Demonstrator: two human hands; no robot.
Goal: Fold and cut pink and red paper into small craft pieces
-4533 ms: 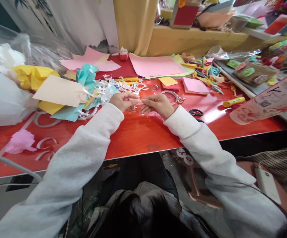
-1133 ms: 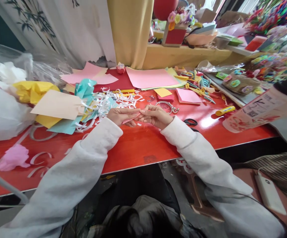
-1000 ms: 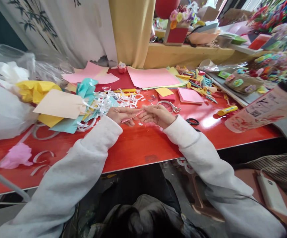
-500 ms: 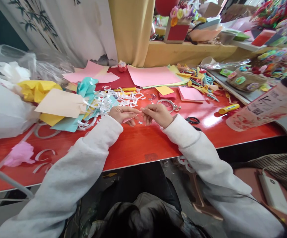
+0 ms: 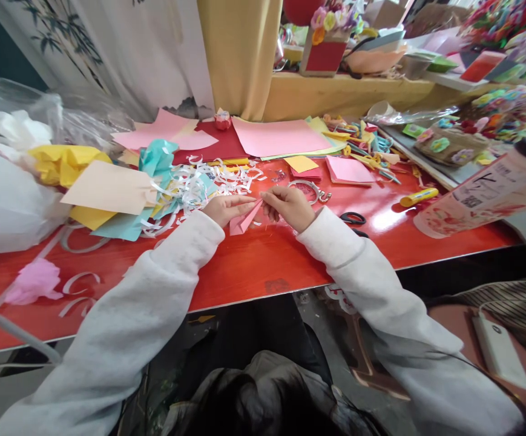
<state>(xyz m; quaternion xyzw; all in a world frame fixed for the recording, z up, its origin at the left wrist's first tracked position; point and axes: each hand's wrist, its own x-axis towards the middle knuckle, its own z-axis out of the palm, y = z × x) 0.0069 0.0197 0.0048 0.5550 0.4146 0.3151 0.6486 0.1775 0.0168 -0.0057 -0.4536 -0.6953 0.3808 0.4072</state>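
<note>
Between my hands is a small piece of folded pink paper (image 5: 243,220), held just above the red table (image 5: 244,272). My left hand (image 5: 227,209) grips it from the left, thumb and fingers pressed together. My right hand (image 5: 290,207) pinches its upper tip, fingers curled. The paper's lower part spreads out below my left fingers and shows a crease. Left of my hands lies a heap of white paper strips (image 5: 194,188). Black-handled scissors (image 5: 352,218) rest beside my right wrist, partly hidden by the sleeve.
Pink square sheets (image 5: 348,170) and a yellow square (image 5: 301,163) lie beyond my hands, near a clear tape ring (image 5: 305,189). Large pink sheets (image 5: 281,137) are behind. A yellow glue stick (image 5: 419,197) and a tall cup (image 5: 480,194) stand right; a white bag (image 5: 8,194) fills the left.
The pink paper has turned so its folded, wider part now hangs visibly below my left fingers. My right hand stays pinched at its tip, and both hands have barely shifted.
</note>
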